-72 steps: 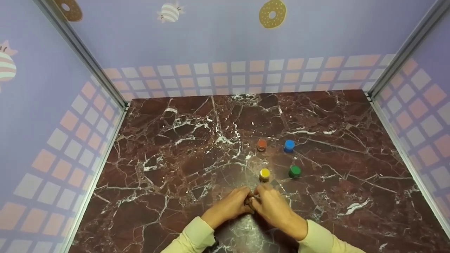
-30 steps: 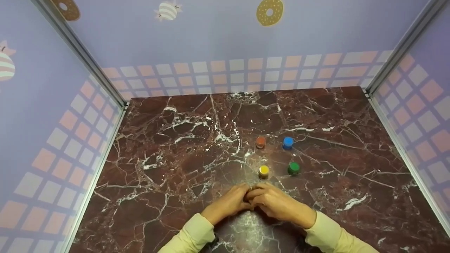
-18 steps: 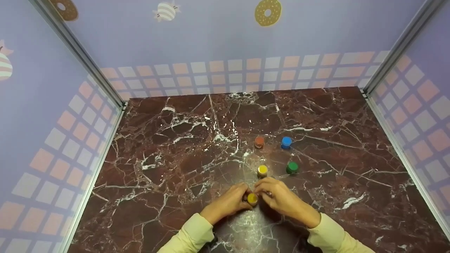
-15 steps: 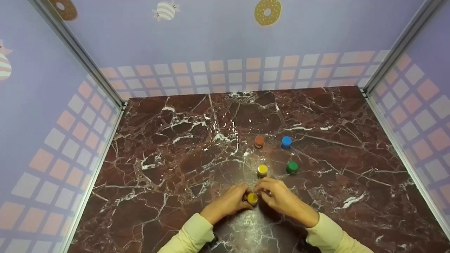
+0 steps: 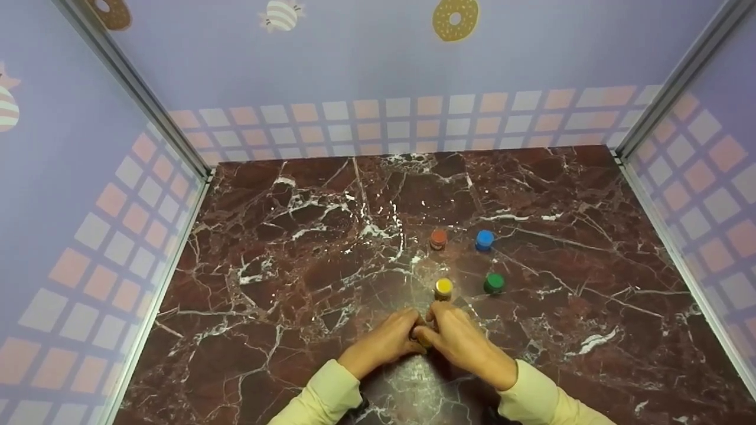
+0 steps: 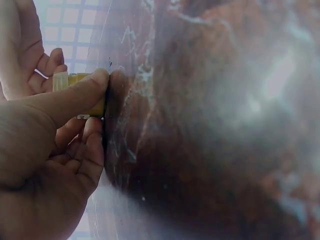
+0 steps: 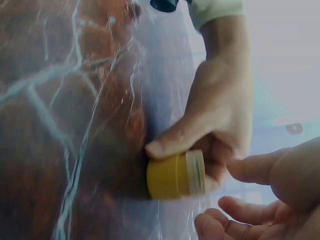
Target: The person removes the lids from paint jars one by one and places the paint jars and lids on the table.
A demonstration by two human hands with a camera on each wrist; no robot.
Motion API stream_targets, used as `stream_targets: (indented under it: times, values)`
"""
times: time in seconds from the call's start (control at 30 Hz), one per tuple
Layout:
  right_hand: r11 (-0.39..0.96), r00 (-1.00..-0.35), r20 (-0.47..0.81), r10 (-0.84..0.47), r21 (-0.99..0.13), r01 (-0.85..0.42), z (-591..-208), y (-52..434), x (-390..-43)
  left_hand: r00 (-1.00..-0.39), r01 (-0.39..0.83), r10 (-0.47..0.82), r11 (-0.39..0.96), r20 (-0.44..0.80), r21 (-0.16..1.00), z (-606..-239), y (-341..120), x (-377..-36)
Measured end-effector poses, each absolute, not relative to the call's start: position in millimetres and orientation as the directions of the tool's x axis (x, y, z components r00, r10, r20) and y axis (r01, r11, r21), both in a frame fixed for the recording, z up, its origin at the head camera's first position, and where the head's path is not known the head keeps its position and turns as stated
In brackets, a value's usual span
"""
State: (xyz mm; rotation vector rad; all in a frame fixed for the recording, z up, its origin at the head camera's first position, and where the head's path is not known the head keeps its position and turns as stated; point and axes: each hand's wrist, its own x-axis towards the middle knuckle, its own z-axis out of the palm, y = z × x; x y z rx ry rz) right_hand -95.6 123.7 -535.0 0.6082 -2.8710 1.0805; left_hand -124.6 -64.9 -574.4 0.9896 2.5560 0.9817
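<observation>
Pale sleeves [image 5: 328, 392] reach in from the near edge over a glossy, dark red, white-veined table [image 5: 283, 254]. The left hand [image 5: 384, 341] grips a small yellow jar [image 7: 165, 177] upright on it, clear rim up; the right hand [image 5: 463, 345], thumb and fingers parted, is just beside that rim. Farther stand a yellow-topped jar [image 5: 443, 288], a green jar [image 5: 494, 283] to its right, then an orange jar [image 5: 438, 239] and a blue jar [image 5: 484, 239]. Lilac walls [image 5: 366, 59] with pink and white squares [image 5: 368, 110] enclose the left, right and far sides.
</observation>
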Motion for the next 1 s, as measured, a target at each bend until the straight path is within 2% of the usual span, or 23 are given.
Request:
stream_targets:
  times: [0.23, 0.57, 0.8, 1.0]
  values:
    - [0.706, -0.881, 0.202, -0.428, -0.534, -0.465, -537.8, 118.9, -88.2, -0.731, 0.542, 0.680, 0.532, 0.053, 0.650, -573.4, -64.1, -123.5]
    - [0.659, -0.811, 0.230, -0.538, -0.485, -0.575, -539.4, 118.0, -91.8, -0.720, 0.561, 0.690, 0.518, 0.072, 0.645, -572.8, -65.3, -123.1]
    - [0.598, -0.719, 0.225, -0.658, -0.424, -0.680, -535.1, 118.3, -98.9, -0.738, 0.546, 0.674, 0.572, 0.029, 0.613, -572.5, -66.8, -123.2]
    - [0.522, -0.624, 0.281, -0.729, -0.362, -0.773, -539.0, 122.1, -103.9, -0.753, 0.500, 0.658, 0.570, 0.002, 0.652, -574.9, -65.1, -125.7]
